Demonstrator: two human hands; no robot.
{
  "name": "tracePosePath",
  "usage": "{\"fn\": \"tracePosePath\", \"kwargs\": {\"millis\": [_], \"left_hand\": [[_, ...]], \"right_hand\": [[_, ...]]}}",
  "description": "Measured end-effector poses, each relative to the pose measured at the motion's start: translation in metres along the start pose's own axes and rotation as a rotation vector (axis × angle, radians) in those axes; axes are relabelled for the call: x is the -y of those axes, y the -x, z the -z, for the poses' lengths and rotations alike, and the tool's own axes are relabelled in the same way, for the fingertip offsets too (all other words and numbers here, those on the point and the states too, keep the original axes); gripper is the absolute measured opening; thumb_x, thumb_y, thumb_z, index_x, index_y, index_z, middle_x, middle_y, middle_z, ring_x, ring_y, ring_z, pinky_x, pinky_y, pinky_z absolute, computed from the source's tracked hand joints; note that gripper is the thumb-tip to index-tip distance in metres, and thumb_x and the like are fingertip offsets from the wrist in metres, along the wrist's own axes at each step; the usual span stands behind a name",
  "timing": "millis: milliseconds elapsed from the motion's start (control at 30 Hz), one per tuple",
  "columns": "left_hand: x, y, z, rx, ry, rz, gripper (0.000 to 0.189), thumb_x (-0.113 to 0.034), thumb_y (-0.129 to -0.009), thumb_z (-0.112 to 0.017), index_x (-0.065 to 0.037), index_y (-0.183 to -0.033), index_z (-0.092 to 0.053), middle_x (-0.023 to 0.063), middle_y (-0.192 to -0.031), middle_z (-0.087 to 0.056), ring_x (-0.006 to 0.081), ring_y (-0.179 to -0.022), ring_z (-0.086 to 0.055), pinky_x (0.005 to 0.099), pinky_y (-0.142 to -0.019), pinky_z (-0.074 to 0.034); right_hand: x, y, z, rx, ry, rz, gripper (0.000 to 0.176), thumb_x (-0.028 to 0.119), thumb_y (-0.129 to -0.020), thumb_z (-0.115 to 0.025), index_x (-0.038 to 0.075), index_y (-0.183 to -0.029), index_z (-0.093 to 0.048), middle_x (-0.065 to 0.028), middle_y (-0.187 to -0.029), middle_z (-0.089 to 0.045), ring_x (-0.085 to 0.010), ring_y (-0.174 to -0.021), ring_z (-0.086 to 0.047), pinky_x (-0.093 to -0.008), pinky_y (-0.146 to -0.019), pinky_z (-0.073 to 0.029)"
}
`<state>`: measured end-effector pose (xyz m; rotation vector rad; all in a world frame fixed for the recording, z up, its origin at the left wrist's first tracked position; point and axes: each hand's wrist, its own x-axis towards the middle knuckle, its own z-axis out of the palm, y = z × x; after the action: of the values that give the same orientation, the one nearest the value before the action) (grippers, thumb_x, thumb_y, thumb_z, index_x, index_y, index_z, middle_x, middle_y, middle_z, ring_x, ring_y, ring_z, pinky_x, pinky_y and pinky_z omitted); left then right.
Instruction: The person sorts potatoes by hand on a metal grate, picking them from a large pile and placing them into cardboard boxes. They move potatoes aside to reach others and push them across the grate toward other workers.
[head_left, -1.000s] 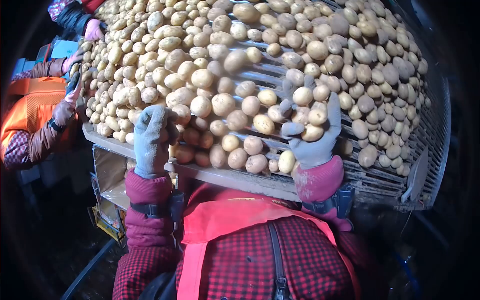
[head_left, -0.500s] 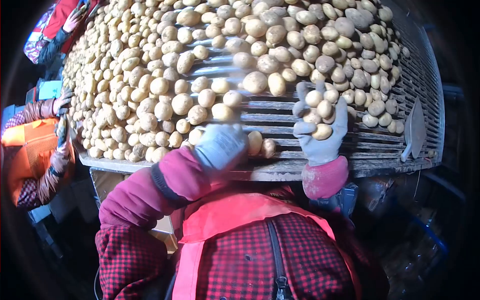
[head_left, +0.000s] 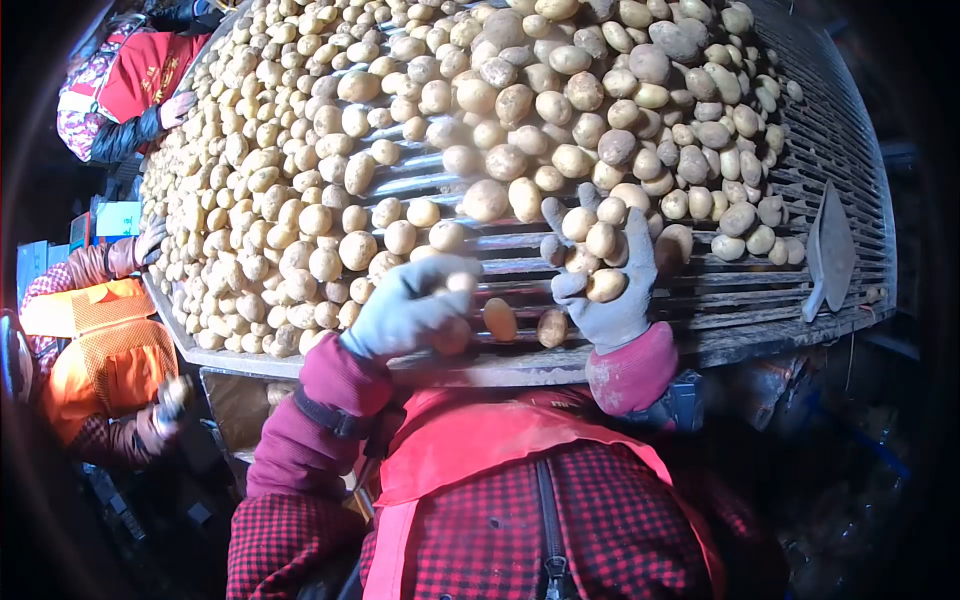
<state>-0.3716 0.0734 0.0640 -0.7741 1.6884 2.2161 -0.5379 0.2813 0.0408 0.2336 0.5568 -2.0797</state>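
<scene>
A: R hand (head_left: 620,308)?
B: Over slatted table (head_left: 735,298), nr its front edge; cupped palm-up, holding several potatoes (head_left: 600,240).
A: & L hand (head_left: 405,315)?
B: Also above table's front edge, further L; fingers part-curled but blurred, can't tell if it grips a potato.
A: Rest of the potatoes?
B: Big heap (head_left: 265,215) over table's L & far parts, a few loose nr its front edge. Grey paddle-like piece (head_left: 832,255) at table's R end; co-worker in orange (head_left: 120,345) just off its L end.
</scene>
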Motion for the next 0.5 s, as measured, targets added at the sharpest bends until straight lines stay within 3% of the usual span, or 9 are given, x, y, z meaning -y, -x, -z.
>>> {"fn": "tracePosePath", "kwargs": {"millis": [67, 167, 200, 233, 300, 367, 400, 433, 500], "left_hand": [[0.0, -0.001, 0.006, 0.002, 0.305, -0.134, 0.038, -0.026, -0.099, -0.066, -0.004, -0.13, -0.063, 0.008, -0.102, -0.071, 0.009, -0.061, -0.052, 0.0241, -0.054, -0.042], [-0.032, -0.015, -0.003, -0.249, 0.102, -0.203, 0.043, -0.033, -0.1, -0.066, -0.005, -0.132, -0.063, 0.0042, -0.099, -0.07, 0.0066, -0.064, -0.052, 0.0235, -0.054, -0.041], [-0.05, -0.024, -0.001, -0.251, -0.002, -0.173, 0.042, -0.035, -0.101, -0.066, -0.005, -0.131, -0.065, 0.0015, -0.095, -0.069, 0.0054, -0.065, -0.053, 0.0214, -0.055, -0.041], [-0.049, -0.047, 0.009, -0.281, -0.117, -0.311, 0.042, -0.033, -0.098, -0.068, -0.004, -0.13, -0.066, 0.0019, -0.099, -0.073, 0.0109, -0.075, -0.068, 0.0292, -0.057, -0.05], [-0.055, -0.092, 0.007, -0.395, -0.411, -0.578, 0.031, -0.028, -0.094, -0.072, -0.008, -0.117, -0.072, 0.0063, -0.09, -0.075, 0.0206, -0.07, -0.072, 0.0372, -0.06, -0.055], [-0.083, -0.132, 0.005, -0.201, -1.147, -0.555, 0.021, -0.024, -0.088, -0.073, -0.012, -0.104, -0.075, 0.0122, -0.082, -0.074, 0.0297, -0.074, -0.074, 0.0413, -0.065, -0.057], [-0.095, -0.124, -0.006, -0.06, -1.27, -0.61, 0.014, -0.025, -0.086, -0.072, -0.013, -0.093, -0.075, 0.0159, -0.079, -0.072, 0.0334, -0.076, -0.073, 0.0454, -0.066, -0.057], [-0.09, -0.123, -0.004, -0.019, -1.169, -0.535, 0.016, -0.026, -0.085, -0.073, -0.014, -0.095, -0.075, 0.0148, -0.082, -0.073, 0.0341, -0.076, -0.073, 0.047, -0.067, -0.057], [-0.087, -0.1, -0.003, 0.105, -1.272, -0.44, 0.017, -0.026, -0.094, -0.07, -0.011, -0.101, -0.075, 0.0131, -0.08, -0.074, 0.0255, -0.07, -0.072, 0.0395, -0.067, -0.057]], "right_hand": [[0.001, 0.0, 0.001, 0.015, -0.003, -0.037, 0.056, 0.06, -0.104, -0.047, 0.023, -0.147, -0.051, -0.0135, -0.149, -0.052, -0.0242, -0.107, -0.059, -0.0234, -0.064, -0.05], [0.001, -0.001, -0.001, 0.061, -0.049, -0.091, 0.053, 0.058, -0.105, -0.047, 0.024, -0.145, -0.052, -0.0145, -0.149, -0.052, -0.0272, -0.108, -0.061, -0.0255, -0.064, -0.051], [0.0, -0.001, -0.001, 0.074, -0.05, -0.102, 0.053, 0.058, -0.105, -0.047, 0.024, -0.145, -0.053, -0.0146, -0.149, -0.052, -0.0279, -0.109, -0.061, -0.0258, -0.064, -0.052], [-0.001, -0.001, -0.001, 0.084, -0.051, -0.113, 0.053, 0.058, -0.104, -0.048, 0.024, -0.145, -0.053, -0.0147, -0.149, -0.052, -0.0285, -0.109, -0.062, -0.0261, -0.064, -0.052], [-0.003, -0.001, 0.0, 0.081, -0.078, -0.136, 0.051, 0.058, -0.104, -0.049, 0.025, -0.143, -0.055, -0.0141, -0.147, -0.053, -0.0289, -0.109, -0.062, -0.0265, -0.064, -0.053], [-0.002, -0.002, -0.001, 0.078, -0.105, -0.146, 0.05, 0.057, -0.103, -0.05, 0.025, -0.141, -0.056, -0.0131, -0.145, -0.055, -0.0282, -0.108, -0.062, -0.0262, -0.064, -0.052], [-0.001, -0.001, -0.002, 0.046, -0.086, -0.138, 0.051, 0.057, -0.103, -0.051, 0.025, -0.142, -0.056, -0.0123, -0.144, -0.055, -0.0282, -0.107, -0.061, -0.0255, -0.063, -0.051], [0.0, -0.001, -0.002, 0.059, -0.072, -0.136, 0.052, 0.058, -0.102, -0.05, 0.025, -0.142, -0.056, -0.0125, -0.145, -0.054, -0.0284, -0.107, -0.061, -0.0249, -0.062, -0.05], [0.001, 0.002, -0.006, -0.005, -0.081, -0.122, 0.054, 0.06, -0.103, -0.049, 0.024, -0.143, -0.055, -0.0137, -0.142, -0.056, -0.0289, -0.105, -0.063, -0.0249, -0.06, -0.05]]}}
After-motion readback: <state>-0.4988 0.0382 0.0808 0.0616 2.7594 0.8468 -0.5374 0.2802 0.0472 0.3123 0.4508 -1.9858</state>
